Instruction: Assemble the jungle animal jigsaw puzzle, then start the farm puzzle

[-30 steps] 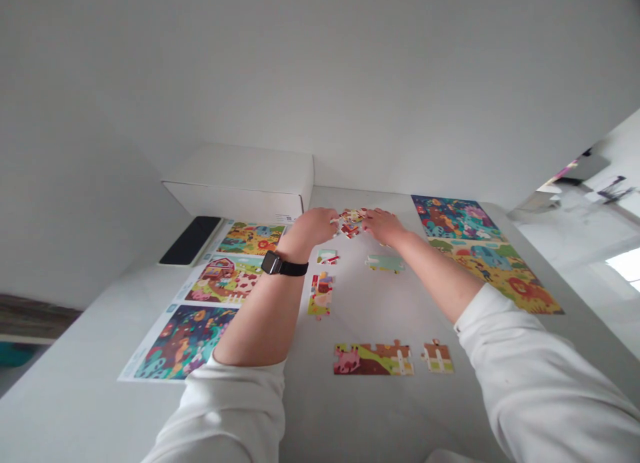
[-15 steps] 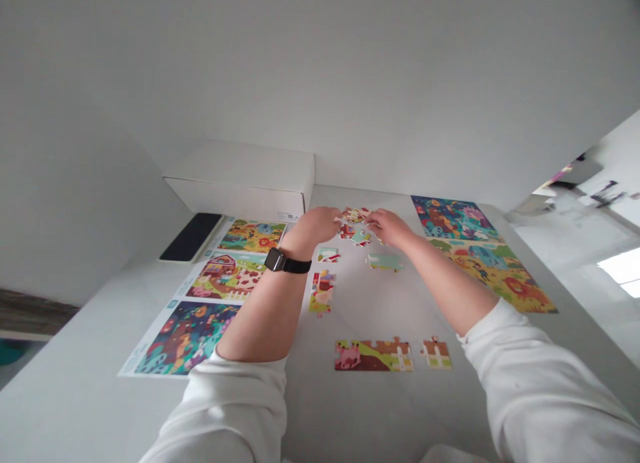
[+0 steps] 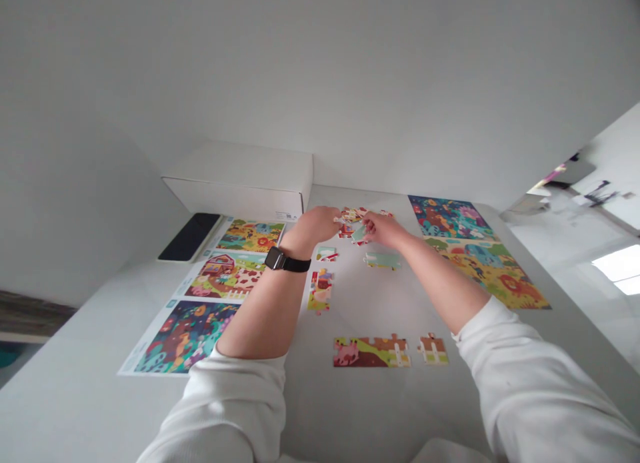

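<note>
My right hand [image 3: 383, 230] pinches a pale green puzzle piece [image 3: 359, 234] at the near side of a heap of loose puzzle pieces [image 3: 353, 214]. At the left edge of that heap is my left hand [image 3: 321, 224], curled, with a black watch on its wrist. Its fingertips are mostly hidden, and I cannot make out what they hold. Closer to me lie a small piece with a red edge [image 3: 327, 254], a pale green joined strip [image 3: 382, 260] and an upright strip [image 3: 321, 290]. Nearest me are a joined strip with a pink pig [image 3: 365, 352] and a separate fence piece [image 3: 433, 350].
On the left lies a sheet with three printed pictures [image 3: 225, 274], partly under my left forearm. A dark-screened phone or tablet [image 3: 191, 236] and a white box [image 3: 235, 190] stand behind it. Two colourful pictures [image 3: 453, 216] lie at the right, by the back wall.
My right hand has moved slightly left and now grips the pale green piece, which lay at the heap's near side before. The left hand stays almost still.
</note>
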The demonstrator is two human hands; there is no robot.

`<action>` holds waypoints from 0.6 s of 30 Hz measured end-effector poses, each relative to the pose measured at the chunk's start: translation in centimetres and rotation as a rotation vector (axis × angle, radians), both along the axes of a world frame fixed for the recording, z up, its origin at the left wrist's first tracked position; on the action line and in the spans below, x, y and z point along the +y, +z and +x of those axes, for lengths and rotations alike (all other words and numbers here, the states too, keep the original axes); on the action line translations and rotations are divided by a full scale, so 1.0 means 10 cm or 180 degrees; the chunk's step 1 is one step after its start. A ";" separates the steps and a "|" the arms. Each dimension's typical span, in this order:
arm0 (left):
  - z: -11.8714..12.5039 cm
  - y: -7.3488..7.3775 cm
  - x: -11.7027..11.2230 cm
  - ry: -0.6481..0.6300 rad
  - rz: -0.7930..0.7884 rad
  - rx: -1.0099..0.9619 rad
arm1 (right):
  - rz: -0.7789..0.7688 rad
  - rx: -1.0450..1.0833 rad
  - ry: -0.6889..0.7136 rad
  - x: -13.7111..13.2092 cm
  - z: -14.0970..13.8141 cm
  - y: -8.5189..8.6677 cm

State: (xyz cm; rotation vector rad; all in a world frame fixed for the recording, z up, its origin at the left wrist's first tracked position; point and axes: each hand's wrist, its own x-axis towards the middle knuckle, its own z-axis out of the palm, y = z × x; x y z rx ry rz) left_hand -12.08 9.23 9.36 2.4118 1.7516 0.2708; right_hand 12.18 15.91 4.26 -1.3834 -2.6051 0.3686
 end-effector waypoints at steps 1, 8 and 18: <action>0.01 0.01 -0.01 0.0023 -0.0017 0.0001 | -0.0019 0.0198 -0.0048 -0.03 0.03 -0.01; 0.16 -0.01 -0.02 -0.0022 -0.0013 -0.0598 | -0.0379 0.1790 -0.0347 -0.33 0.32 0.03; 0.35 0.08 -0.16 -0.0497 -0.0427 -0.1716 | -0.1176 0.3206 -0.0269 -0.73 0.39 0.09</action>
